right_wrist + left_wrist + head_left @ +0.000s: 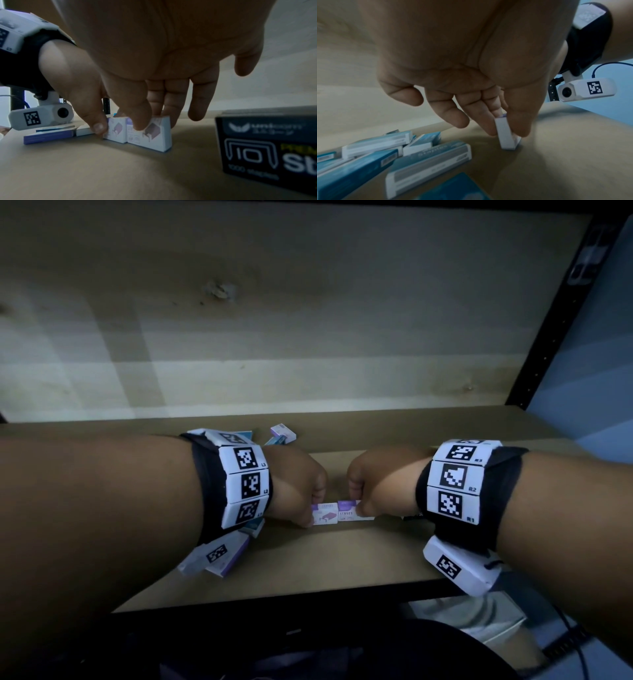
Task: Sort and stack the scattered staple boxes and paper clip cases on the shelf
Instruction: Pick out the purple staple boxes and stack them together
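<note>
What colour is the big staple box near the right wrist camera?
Black staple box with white lettering and a yellowish accent; right wrist view shows it best.

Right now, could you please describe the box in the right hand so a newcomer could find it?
On the brown shelf, look between the two hands. The right hand pinches the right one of two small white-and-purple staple boxes standing side by side; its neighbour is in the left hand's grip.

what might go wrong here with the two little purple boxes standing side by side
Both small purple staple boxes stand on narrow faces, so they may tip once the left hand and right hand let go. The left forearm sits close to the teal boxes and could nudge them.
</note>
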